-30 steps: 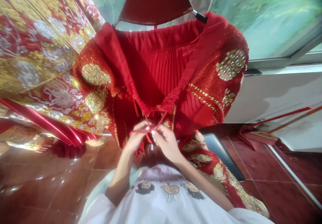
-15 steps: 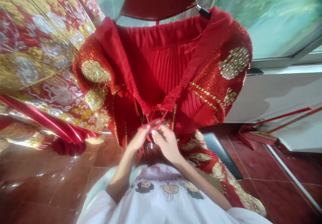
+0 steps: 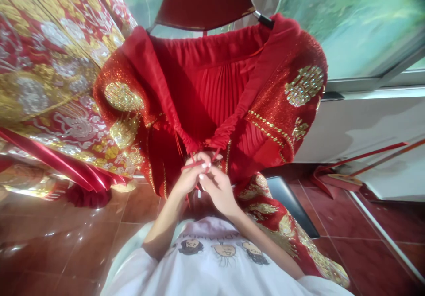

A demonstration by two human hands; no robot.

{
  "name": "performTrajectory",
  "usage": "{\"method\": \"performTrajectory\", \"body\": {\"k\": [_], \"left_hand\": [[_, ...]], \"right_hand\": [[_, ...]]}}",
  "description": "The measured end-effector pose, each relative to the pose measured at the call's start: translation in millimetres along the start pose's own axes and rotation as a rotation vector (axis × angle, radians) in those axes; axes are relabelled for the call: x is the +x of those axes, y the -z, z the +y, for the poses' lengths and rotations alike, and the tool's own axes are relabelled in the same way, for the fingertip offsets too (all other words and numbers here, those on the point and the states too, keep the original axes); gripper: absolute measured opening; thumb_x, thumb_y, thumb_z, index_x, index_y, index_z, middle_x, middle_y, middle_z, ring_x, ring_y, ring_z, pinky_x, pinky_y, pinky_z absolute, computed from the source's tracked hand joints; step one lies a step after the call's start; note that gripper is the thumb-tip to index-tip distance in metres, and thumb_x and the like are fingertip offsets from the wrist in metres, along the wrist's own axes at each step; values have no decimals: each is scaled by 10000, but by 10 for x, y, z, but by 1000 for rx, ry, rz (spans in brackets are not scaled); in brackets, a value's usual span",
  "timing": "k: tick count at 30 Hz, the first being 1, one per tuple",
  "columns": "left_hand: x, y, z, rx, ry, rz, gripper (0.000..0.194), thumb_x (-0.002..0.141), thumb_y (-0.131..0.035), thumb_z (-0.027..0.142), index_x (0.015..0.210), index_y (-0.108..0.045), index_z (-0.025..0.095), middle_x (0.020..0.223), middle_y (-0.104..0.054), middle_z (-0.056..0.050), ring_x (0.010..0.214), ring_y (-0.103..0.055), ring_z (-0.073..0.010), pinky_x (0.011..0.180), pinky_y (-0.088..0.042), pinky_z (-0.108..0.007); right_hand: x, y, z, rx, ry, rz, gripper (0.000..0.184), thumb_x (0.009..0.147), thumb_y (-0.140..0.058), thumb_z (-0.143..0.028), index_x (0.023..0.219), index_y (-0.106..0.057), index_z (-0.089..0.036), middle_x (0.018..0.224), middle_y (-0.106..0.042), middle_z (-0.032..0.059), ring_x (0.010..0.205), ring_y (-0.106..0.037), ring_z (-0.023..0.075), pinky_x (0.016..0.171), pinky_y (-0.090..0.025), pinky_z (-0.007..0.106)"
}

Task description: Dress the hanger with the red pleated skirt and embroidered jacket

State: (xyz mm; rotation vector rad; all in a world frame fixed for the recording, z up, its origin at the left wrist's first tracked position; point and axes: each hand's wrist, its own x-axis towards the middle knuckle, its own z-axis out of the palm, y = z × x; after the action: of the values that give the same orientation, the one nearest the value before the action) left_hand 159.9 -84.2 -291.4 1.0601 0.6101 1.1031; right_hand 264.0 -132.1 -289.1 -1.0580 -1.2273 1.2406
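Note:
A red pleated skirt point(image 3: 215, 87) with glittering gold embroidery spreads open in front of me, its gathered waistband point(image 3: 168, 94) stretched over the back of a dark chair point(image 3: 204, 3). A red drawstring point(image 3: 195, 165) comes out at the front of the waistband. My left hand point(image 3: 188, 176) is closed on the drawstring, with a strand lying across its fingers. Close against it, my right hand point(image 3: 219, 187) pinches the same drawstring, fingertips touching those of my left. The exact crossing of the strands is partly hidden by my fingers.
At the left hangs a gold and silver embroidered red garment point(image 3: 49, 65) with a shiny red ribbon point(image 3: 66, 163). A black seat point(image 3: 292, 205) shows beneath the skirt. A red-handled dustpan point(image 3: 341, 181) rests by the white wall point(image 3: 372, 132), below a window point(image 3: 358, 30).
My left fingers have come up and over the drawstring, and both hands are now closer together. The loop that showed between them is less visible. The view has shifted slightly.

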Motion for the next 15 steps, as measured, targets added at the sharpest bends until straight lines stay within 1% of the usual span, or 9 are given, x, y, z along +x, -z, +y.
{"method": "performTrajectory", "body": {"k": [1,3,5,8,10,11,13,15], "left_hand": [[2,25,-20,-6,-19,3,243,690,-744,361,695,-602,164,890,-643,-47,875,-612,-208,764,-461,-283],[-9,106,-65,-90,-45,16,283,633,-770,376,743,-616,165,854,-631,-41,813,-603,-196,731,-452,-282],[-32,202,-116,-195,-25,63,340,575,-784,382,791,-637,163,818,-634,-42,784,-605,-201,730,-455,-298],[-69,299,-210,-320,85,251,298,519,-783,297,724,-618,158,740,-632,-19,696,-591,-164,720,-463,-292],[-89,304,-298,-371,166,355,260,519,-771,245,685,-590,159,687,-614,4,662,-582,-142,711,-472,-279],[-97,290,-354,-388,205,382,248,537,-766,247,685,-587,159,659,-602,7,654,-584,-144,702,-479,-279],[-110,244,-490,-394,278,394,247,580,-762,286,703,-593,154,622,-584,-1,653,-596,-161,688,-495,-294],[-115,202,-654,-400,331,401,282,595,-772,333,684,-577,150,617,-577,-14,652,-601,-173,672,-507,-305]], "right_hand": [[2,13,0,8,-5,-8,228,822,-529,-375,798,-519,-149,608,-455,-23,528,-397,66,505,-347,188],[4,45,0,18,-13,-21,239,827,-528,-385,827,-541,-147,608,-465,-21,529,-408,71,508,-352,190],[4,76,1,25,-18,-22,239,832,-525,-386,830,-548,-148,610,-480,-16,534,-421,74,516,-358,193],[8,100,2,43,-20,-32,236,839,-524,-383,834,-544,-147,612,-491,-15,542,-442,77,527,-367,192],[19,98,4,43,-15,-43,231,842,-523,-378,849,-545,-148,616,-497,-15,543,-448,76,527,-368,190],[26,92,6,33,-14,-45,225,845,-520,-374,849,-544,-149,618,-499,-15,543,-449,76,526,-367,189],[43,78,11,-6,-11,-33,213,849,-513,-364,837,-537,-153,624,-505,-12,546,-452,78,523,-365,189],[54,65,13,-55,2,-9,201,848,-506,-351,821,-532,-154,633,-516,-6,558,-466,84,534,-375,195]]}}
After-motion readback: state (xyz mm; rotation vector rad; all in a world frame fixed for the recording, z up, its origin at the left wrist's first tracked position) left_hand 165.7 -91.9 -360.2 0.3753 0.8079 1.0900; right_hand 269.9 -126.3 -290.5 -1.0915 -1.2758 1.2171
